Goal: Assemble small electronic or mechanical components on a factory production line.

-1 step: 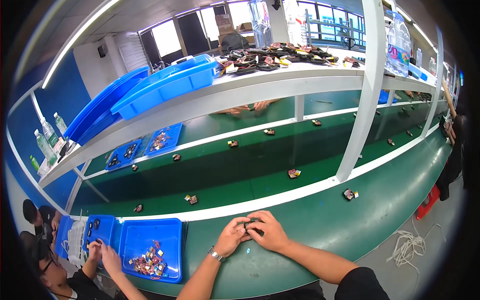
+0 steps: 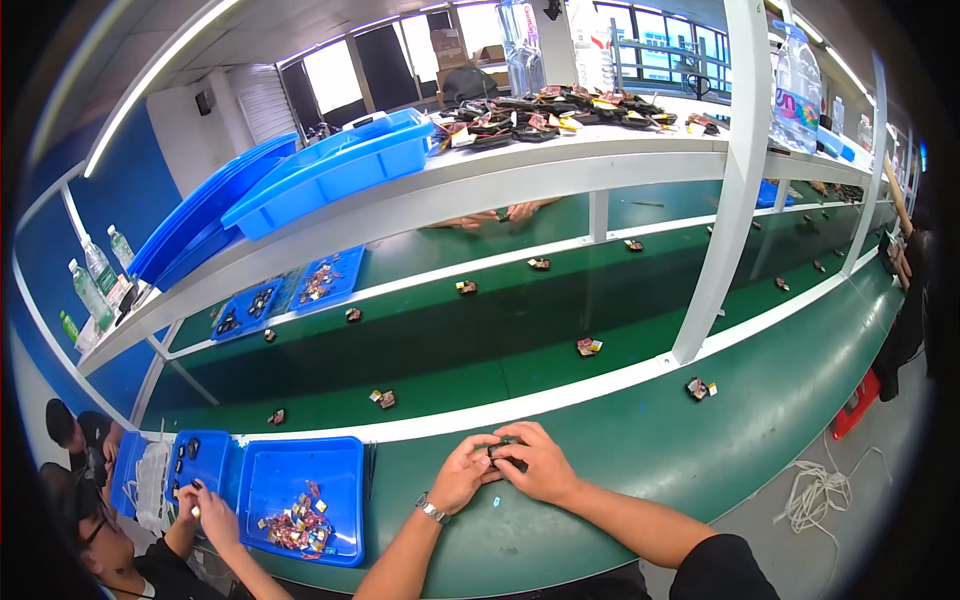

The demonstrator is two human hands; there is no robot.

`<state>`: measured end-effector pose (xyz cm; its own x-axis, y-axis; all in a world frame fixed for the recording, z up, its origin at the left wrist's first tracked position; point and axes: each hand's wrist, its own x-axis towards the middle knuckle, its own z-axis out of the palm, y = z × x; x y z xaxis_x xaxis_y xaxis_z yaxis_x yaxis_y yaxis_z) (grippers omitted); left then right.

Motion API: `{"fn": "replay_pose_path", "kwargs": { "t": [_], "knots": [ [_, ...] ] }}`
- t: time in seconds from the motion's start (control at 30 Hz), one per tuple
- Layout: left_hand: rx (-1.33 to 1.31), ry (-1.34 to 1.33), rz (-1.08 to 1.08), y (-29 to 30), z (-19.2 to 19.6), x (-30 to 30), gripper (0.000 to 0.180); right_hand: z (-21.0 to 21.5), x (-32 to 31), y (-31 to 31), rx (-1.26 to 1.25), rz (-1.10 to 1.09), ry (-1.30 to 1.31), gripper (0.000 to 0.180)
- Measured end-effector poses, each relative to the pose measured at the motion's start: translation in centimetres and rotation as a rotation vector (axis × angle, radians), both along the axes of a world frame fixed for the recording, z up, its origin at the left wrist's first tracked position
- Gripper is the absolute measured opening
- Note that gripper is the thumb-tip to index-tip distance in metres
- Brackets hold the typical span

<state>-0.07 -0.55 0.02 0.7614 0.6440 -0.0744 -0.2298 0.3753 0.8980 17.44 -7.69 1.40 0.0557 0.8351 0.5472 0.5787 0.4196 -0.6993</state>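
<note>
Over the green bench (image 2: 600, 500), my left hand (image 2: 467, 472) and my right hand (image 2: 535, 466) meet with fingertips closed on a small black part (image 2: 497, 455). Most of that part is hidden by my fingers, so its exact kind is unclear. A silver watch (image 2: 432, 508) circles my left wrist. Below my hands a tiny light-blue piece (image 2: 496, 502) lies on the bench. Left of my left arm stands a blue tray (image 2: 256, 480) holding a pile of small pink, yellow and black wired pieces (image 2: 298, 525).
Small wired assemblies (image 2: 383, 398) lie spaced along the green belt (image 2: 480, 385) beyond a white rail. One black assembly (image 2: 700, 388) sits right on the bench. A white post (image 2: 725, 200) carries a shelf with parts and bottles. At left a co-worker's hands (image 2: 208, 512) hold something small.
My hands and the black part look the same. The co-worker's hands at left have shifted slightly.
</note>
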Motion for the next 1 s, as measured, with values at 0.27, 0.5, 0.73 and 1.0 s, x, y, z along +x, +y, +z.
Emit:
{"fn": "replay_pose_path", "kwargs": {
  "t": [0.27, 0.5, 0.73, 1.0],
  "knots": [
    [-0.040, -0.013, 0.004, 0.2, -0.4, -0.3, 0.031, 0.0, 0.1, 0.1, -0.005, 0.053, 0.012, 0.016],
    [-0.024, 0.004, 0.007, 0.2, -0.4, -0.2, 0.031, -0.3, -0.1, 0.0, -0.038, 0.025, 0.034, 0.016],
    [-0.001, -0.062, 0.017, 0.5, -1.6, -0.2, 0.029, 1.2, -0.3, 0.2, 0.170, 0.029, -0.172, 0.022],
    [-0.002, -0.151, -0.011, 0.3, -1.4, -0.3, 0.029, 1.0, -0.2, -0.1, 0.121, 0.033, -0.070, 0.023]
  ]
}}
